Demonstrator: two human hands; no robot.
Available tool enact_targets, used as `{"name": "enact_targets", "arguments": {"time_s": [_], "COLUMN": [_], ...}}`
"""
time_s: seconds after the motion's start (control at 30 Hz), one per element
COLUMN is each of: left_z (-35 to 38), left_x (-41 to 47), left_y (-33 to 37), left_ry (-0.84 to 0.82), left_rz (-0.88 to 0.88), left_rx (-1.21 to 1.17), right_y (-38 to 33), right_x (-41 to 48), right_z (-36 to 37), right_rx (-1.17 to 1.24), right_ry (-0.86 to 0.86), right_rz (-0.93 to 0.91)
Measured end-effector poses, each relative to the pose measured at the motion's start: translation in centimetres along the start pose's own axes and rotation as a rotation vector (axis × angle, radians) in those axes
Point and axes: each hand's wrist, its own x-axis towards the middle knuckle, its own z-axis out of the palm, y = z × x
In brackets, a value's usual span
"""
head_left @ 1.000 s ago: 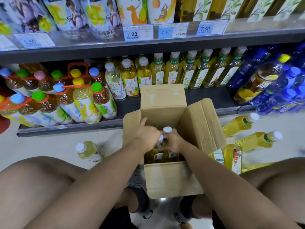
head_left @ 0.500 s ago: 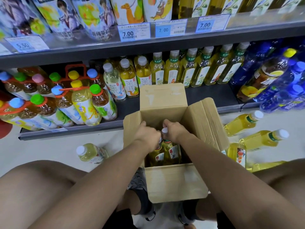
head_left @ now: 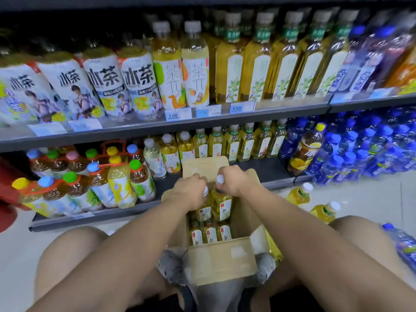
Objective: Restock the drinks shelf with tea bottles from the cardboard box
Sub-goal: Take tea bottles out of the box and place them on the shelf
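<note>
Yellow tea bottles (head_left: 221, 204), white caps (head_left: 220, 179), tan cardboard box (head_left: 221, 260), blue bottles (head_left: 351, 152).

Bright, even light falls from overhead, casting no hard shadows, though the top of the frame goes dark. Deep inside the brown cardboard box (head_left: 221, 260), the yellow plastic tea bottles (head_left: 211, 233) sit in shade. Motion blur softens everything: the white paper price tags (head_left: 177, 114) are barely legible, and the blue plastic bottles (head_left: 360, 154) at right smear. Wide-angle distortion bows the grey metal shelf edge (head_left: 157, 129). The pale floor (head_left: 371, 199) carries a soft sheen.
</note>
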Motion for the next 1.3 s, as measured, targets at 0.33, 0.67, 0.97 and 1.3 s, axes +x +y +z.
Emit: {"name": "enact_targets", "arguments": {"time_s": [0.33,0.67,0.97,1.3], "left_z": [-23.2,-44.0,-50.0,-48.3], "left_x": [-7.1,-15.0,-14.1,-6.6], "left_y": [0.0,-2.1,-5.0,-9.3], "left_ry": [0.478,0.94,1.088,1.012], "left_rz": [-0.046,0.021,0.038,-0.051], "left_rx": [-0.225,-0.111,-0.073,-0.237], "right_y": [-7.5,-16.1,-19.3,-20.0], "right_x": [-10.3,-17.0,-14.3,-4.7], "right_z": [-22.1,-40.9,-46.9,-45.6], "right_rx": [0.038,0.056,0.138,0.201], "right_ry": [0.445,0.839,0.979,0.863], "right_rz": [-0.171,-0.368,-0.465,-0.391]}}
